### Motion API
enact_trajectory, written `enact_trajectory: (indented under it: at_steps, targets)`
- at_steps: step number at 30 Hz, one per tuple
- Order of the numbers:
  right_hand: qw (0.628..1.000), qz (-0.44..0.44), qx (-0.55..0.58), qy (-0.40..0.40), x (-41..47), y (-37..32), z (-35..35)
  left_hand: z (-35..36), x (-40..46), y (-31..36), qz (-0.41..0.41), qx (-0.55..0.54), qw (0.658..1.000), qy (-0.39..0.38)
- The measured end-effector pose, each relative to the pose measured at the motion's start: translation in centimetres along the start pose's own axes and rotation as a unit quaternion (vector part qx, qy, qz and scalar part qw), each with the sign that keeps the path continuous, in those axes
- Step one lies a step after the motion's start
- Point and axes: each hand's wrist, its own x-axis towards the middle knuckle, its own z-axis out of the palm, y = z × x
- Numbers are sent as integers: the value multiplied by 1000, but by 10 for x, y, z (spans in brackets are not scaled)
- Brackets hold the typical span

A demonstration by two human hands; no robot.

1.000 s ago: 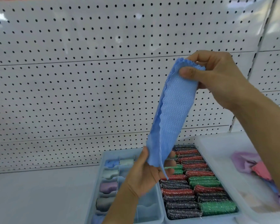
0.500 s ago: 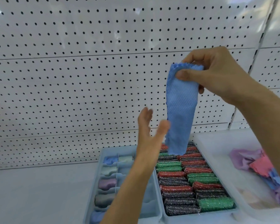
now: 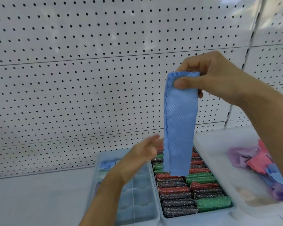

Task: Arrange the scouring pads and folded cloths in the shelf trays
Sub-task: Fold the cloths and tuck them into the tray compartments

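While the right hand (image 3: 214,79) pinches the top edge of a blue folded cloth (image 3: 180,121), it hangs above the tray of scouring pads (image 3: 193,193); the blurred left hand (image 3: 142,154), fingers seemingly loose, sits beside its lower end.

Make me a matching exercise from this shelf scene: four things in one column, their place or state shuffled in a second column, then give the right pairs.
Things
1. blue cloth
2. scouring pads
3. left hand
4. loose cloths

Places or states
A. heaped in the clear bin on the right
B. open, beside the hanging strip
C. pinched at its top by the right hand, hanging down
D. packed in rows in the middle tray

Pairs: 1-C, 2-D, 3-B, 4-A
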Motion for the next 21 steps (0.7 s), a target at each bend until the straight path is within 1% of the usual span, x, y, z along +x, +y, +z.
enact_trajectory:
  at_steps: [2, 4, 6, 9, 10, 12, 14, 17, 19, 21]
  targets:
    - [1000, 4, -7, -24, 3, 2, 5, 7, 4, 36, 55, 3, 998, 11]
    - [999, 4, -14, -38, 6, 3, 9, 18, 13, 57, 57, 14, 997, 43]
    - [999, 0, -21, -36, 6, 5, 11, 24, 19, 62, 21, 14, 997, 77]
    - [1000, -10, -21, -5, 3, 12, 14, 22, 27, 48, -60, 2, 989, 132]
    - [1000, -17, -18, 8, 0, 14, 16, 20, 27, 45, -87, -23, 985, 148]
    - [999, -35, -7, 33, -12, 17, 25, 19, 30, 41, -123, -111, 971, 170]
    - [997, -59, -25, 51, -29, 24, 38, 17, 34, 37, -135, -214, 953, 167]
    - [992, -95, -73, 49, -58, 43, 60, 11, 32, 34, -141, -352, 915, 140]
    - [978, -151, -135, 41, -73, 57, 72, 5, 31, 30, -145, -406, 893, 130]
    - [952, -226, -205, 25, -83, 71, 81, 1, 32, 25, -151, -415, 888, 131]
